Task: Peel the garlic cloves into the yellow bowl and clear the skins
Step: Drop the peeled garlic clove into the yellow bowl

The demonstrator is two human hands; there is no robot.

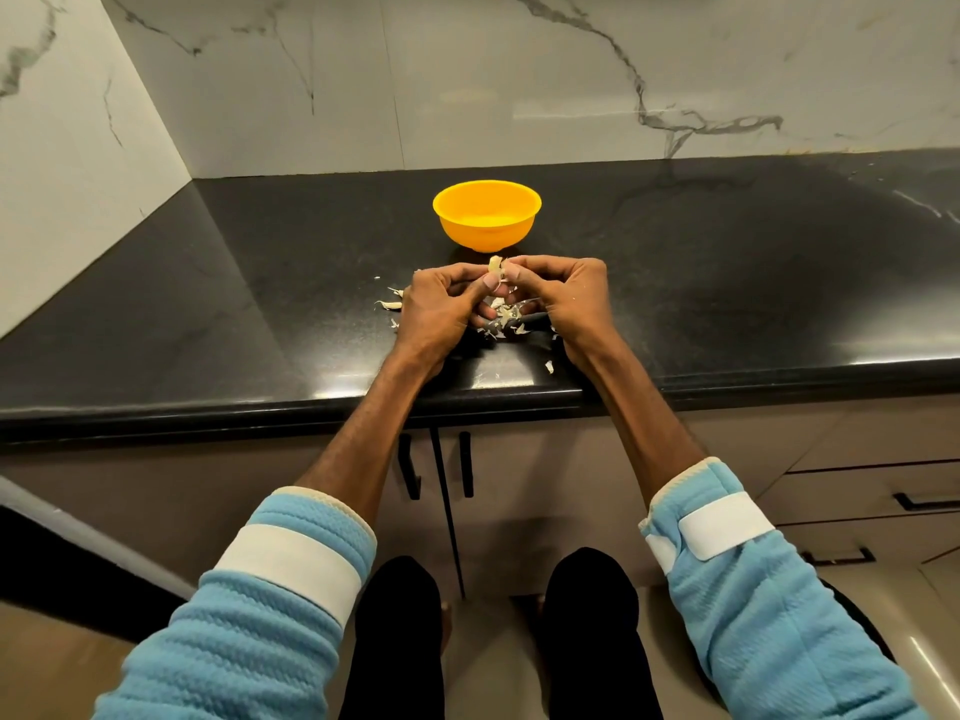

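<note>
Two hands are meeting over the black surface, just in front of the yellow bowl, and both are working on one garlic clove. The left hand and the right hand are each pinching it, with the fingers curled in and the two thumbs pressing close together just under its exposed end. The clove is being held above the surface, near the bowl but not over it.

The clove appears to be standing roughly upright in the pinch. Its long axis is running from the thumbs up and away toward the bowl, and its free tip is pointing that way. It is too small to tell which end is the root.

The step in hand looks to be stripping the skin. To do it well, one hand should be steadying the body of the clove while the other is catching a loose edge at the free tip and drawing it down along the long axis, not across it. That way the skin is coming away in strips rather than crumbs.

Skins are lying scattered under and between the hands, so the peel is best dropped there, away from the bowl. Another clove is lying just left of the left hand.
</note>
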